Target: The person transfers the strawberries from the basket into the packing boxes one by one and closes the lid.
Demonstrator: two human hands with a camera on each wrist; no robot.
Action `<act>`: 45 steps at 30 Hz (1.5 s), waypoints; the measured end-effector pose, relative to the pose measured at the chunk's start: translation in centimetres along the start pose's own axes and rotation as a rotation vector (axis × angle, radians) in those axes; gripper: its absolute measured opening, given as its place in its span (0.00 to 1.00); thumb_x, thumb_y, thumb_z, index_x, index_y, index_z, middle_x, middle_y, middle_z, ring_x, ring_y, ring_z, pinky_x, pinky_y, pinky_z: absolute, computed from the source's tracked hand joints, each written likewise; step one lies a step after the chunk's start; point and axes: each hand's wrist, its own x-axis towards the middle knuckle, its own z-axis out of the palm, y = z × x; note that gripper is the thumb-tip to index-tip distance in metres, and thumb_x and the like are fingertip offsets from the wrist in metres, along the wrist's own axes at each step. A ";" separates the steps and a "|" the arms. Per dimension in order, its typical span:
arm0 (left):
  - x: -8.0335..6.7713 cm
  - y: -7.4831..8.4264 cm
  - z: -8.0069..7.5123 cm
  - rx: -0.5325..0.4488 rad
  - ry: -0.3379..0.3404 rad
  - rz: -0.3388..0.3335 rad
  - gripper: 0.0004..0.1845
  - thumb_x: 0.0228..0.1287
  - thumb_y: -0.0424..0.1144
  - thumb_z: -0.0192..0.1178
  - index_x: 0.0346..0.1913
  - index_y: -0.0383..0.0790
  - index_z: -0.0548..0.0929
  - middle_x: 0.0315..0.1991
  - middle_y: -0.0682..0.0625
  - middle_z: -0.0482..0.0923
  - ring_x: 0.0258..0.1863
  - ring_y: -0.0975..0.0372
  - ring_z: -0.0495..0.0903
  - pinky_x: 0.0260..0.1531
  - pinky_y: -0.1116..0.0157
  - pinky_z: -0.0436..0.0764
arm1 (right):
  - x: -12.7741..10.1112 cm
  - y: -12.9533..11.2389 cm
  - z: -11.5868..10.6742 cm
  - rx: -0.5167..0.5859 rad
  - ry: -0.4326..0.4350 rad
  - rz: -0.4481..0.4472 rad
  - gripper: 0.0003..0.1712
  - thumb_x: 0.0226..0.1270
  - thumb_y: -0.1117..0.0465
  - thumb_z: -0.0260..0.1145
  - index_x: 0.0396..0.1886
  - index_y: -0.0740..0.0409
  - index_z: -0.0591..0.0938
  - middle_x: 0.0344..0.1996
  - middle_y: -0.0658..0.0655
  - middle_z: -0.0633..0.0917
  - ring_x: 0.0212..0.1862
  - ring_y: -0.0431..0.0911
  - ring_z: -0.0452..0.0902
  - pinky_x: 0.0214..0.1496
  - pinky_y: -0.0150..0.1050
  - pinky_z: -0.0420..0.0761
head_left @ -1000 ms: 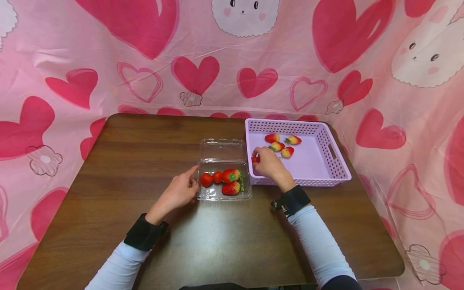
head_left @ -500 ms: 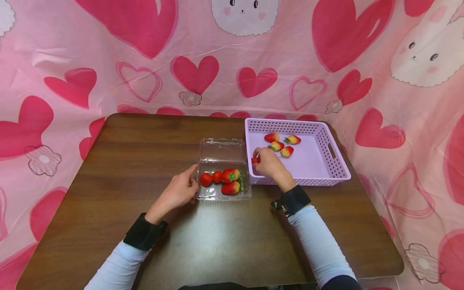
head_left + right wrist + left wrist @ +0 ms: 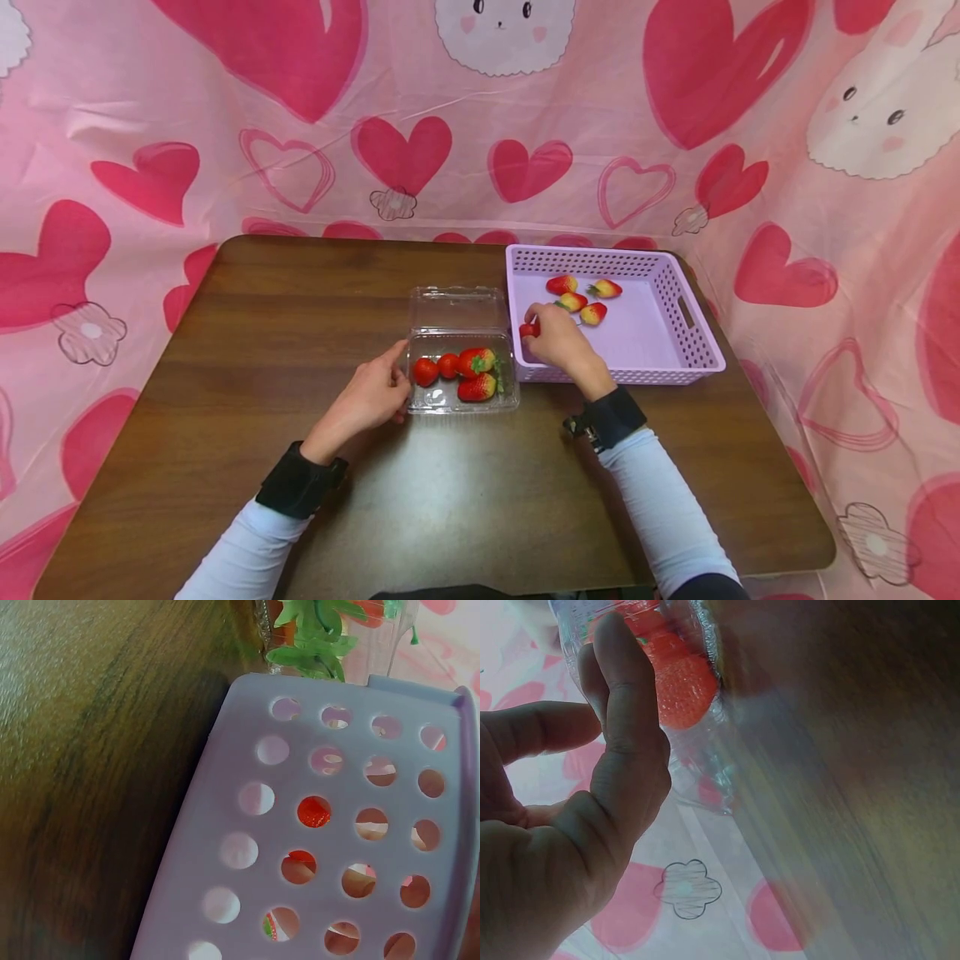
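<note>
Head view: brown table (image 3: 225, 350) fills the lower half of the frame, pink heart backdrop (image 3: 150, 125) behind it. Clear plastic clamshell box (image 3: 459, 398) sits at frame centre, lid flipped open toward the back, four red strawberries (image 3: 459, 373) inside. Left hand (image 3: 369, 397) rests at the box's left edge, fingers fairly straight and touching the plastic, nothing clamped in them. Lilac perforated basket (image 3: 693, 342) sits just right of the box, three more loose berries (image 3: 577, 296) lying in its upper-left part. Right hand (image 3: 557, 337) is inside the basket at its lower-left corner, fingers curled and pinching a red strawberry (image 3: 528, 330) that shows at the fingertips, right by the basket's left wall. Left wrist view: thumb and fingers (image 3: 622, 697) lie against the clear box (image 3: 697, 750) in the upper left of the frame, an orange-red berry (image 3: 682, 690) seen through the plastic; blurry table on the right side. Right wrist view: mostly the basket's holed wall (image 3: 247, 772) filling the lower right, green strawberry leaves (image 3: 311, 634) in the box at the top centre, red bits and what is probably the fingers seen through the holes; the grip itself is hidden here.
</note>
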 end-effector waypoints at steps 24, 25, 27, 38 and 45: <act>-0.2 0.0 -0.3 -0.020 -0.006 -0.019 0.40 0.73 0.27 0.55 0.84 0.35 0.53 0.30 0.43 0.77 0.20 0.53 0.82 0.26 0.59 0.83 | -1.0 -1.0 -0.9 0.034 0.051 -0.001 0.14 0.63 0.65 0.72 0.46 0.66 0.82 0.35 0.63 0.82 0.41 0.58 0.77 0.49 0.53 0.80; -0.2 0.0 -0.3 -0.019 -0.004 -0.017 0.40 0.73 0.27 0.55 0.84 0.35 0.53 0.30 0.43 0.77 0.20 0.53 0.82 0.26 0.59 0.83 | -1.1 -1.0 -0.9 0.035 0.055 -0.004 0.14 0.63 0.65 0.72 0.46 0.66 0.82 0.35 0.63 0.82 0.41 0.58 0.77 0.49 0.53 0.80; -0.2 0.0 -0.3 -0.020 -0.002 -0.015 0.40 0.73 0.28 0.54 0.84 0.35 0.54 0.29 0.43 0.77 0.20 0.53 0.82 0.26 0.58 0.84 | -1.1 -1.0 -0.9 0.034 0.063 -0.010 0.13 0.63 0.65 0.72 0.46 0.66 0.82 0.35 0.63 0.82 0.40 0.58 0.77 0.48 0.53 0.80; -0.2 -0.1 -0.2 -0.035 -0.002 -0.016 0.40 0.73 0.27 0.55 0.84 0.36 0.53 0.28 0.43 0.77 0.20 0.54 0.81 0.27 0.58 0.85 | -1.6 -0.9 -1.2 0.052 0.121 -0.035 0.13 0.63 0.65 0.72 0.44 0.66 0.82 0.35 0.63 0.83 0.39 0.58 0.76 0.46 0.52 0.78; -0.1 -0.1 -0.2 -0.028 -0.002 -0.016 0.40 0.73 0.27 0.55 0.84 0.36 0.54 0.28 0.43 0.77 0.20 0.54 0.82 0.27 0.59 0.85 | -1.8 -1.2 -1.8 0.070 0.156 -0.054 0.15 0.63 0.64 0.72 0.47 0.66 0.83 0.39 0.63 0.84 0.43 0.58 0.76 0.48 0.52 0.80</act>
